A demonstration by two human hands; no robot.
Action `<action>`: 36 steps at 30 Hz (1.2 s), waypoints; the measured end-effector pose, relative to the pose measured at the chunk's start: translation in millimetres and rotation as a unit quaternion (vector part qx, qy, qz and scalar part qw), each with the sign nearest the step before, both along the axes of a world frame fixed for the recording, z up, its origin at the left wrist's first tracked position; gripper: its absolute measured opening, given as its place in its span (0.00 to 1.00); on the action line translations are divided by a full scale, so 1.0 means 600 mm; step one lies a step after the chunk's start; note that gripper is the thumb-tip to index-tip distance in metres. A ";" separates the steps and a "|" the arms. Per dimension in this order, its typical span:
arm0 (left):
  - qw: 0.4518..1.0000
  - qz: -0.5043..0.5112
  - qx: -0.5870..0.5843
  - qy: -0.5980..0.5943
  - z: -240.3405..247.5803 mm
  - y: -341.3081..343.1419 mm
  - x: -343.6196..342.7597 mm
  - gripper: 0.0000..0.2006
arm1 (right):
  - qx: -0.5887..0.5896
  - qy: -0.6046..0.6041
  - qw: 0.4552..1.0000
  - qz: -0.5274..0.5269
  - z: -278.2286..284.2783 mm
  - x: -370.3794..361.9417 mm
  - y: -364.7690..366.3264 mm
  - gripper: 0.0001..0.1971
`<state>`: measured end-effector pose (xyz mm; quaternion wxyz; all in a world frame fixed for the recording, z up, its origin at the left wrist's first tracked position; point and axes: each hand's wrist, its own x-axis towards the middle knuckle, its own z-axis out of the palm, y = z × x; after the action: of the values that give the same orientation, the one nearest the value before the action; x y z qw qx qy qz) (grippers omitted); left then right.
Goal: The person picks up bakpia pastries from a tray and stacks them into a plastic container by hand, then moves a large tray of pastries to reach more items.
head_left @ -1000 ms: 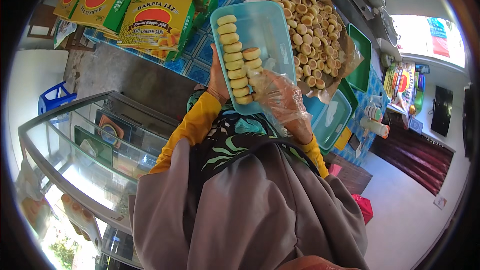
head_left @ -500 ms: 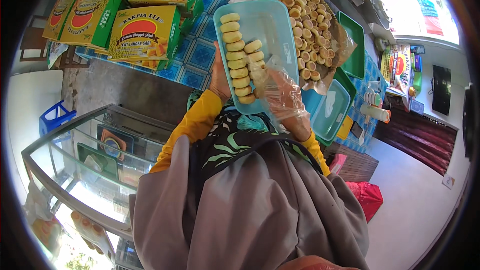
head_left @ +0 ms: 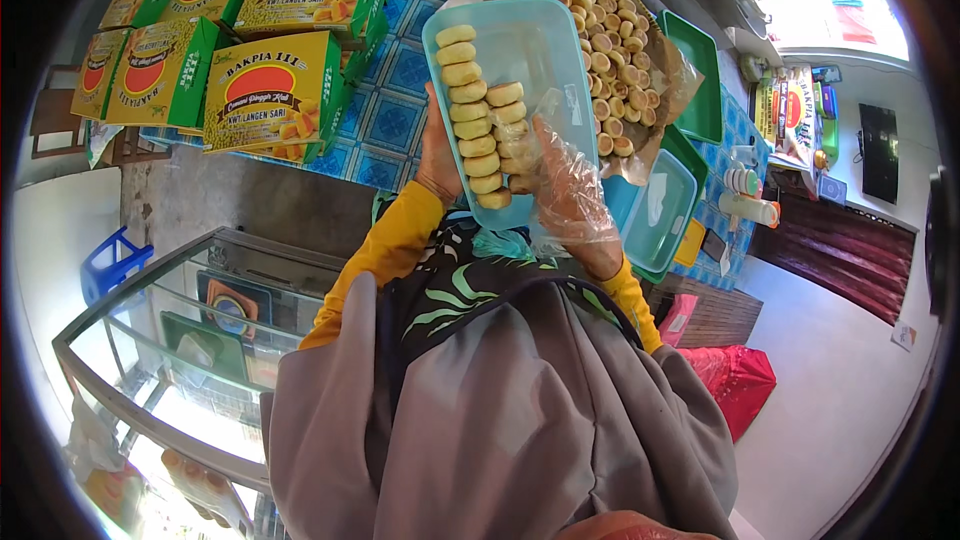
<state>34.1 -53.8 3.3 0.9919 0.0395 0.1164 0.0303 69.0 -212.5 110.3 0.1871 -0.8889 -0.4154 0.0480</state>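
Note:
A light blue plastic tray [head_left: 548, 40] is held tilted before me. My left hand [head_left: 437, 155] grips its left side. Inside, a full row of small round pastries [head_left: 470, 112] stands on edge along the left wall, with a shorter second row [head_left: 506, 94] beside it. My right hand [head_left: 572, 190], in a loose clear plastic glove, is in the tray at the right of the shorter row. Its fingers look stretched out along these pastries; the crinkled glove partly covers the lower ones, and no pastry shows in its grasp.
Many browned pastries [head_left: 622, 60] lie on brown paper [head_left: 675, 90] beyond the tray. Yellow-green boxes [head_left: 262, 90] are stacked at the left of the blue-tiled tablecloth [head_left: 385, 135]. Green trays [head_left: 693, 70] are on the right. A glass display case [head_left: 190, 340] stands at lower left.
My right hand has shifted slightly right, and more of the shorter row shows beneath the glove. My left hand still holds the tray. The view has turned a little.

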 end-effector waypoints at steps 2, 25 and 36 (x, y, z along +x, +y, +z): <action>1.000 0.005 0.004 0.008 0.010 0.000 0.002 0.37 | 0.002 -0.009 1.000 -0.005 -0.002 -0.002 0.002 0.33; 0.985 -0.065 -0.118 -0.112 -0.002 0.000 -0.005 0.39 | -0.059 0.077 0.995 0.017 0.007 -0.002 -0.013 0.33; 0.995 -0.066 -0.051 -0.047 0.000 -0.006 -0.007 0.37 | -0.031 0.067 0.997 0.027 0.006 -0.010 -0.018 0.29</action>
<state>29.8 -57.7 3.5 0.9969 -0.0046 0.0685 -0.0392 63.2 -223.0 114.2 0.1855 -0.8774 -0.4242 0.1256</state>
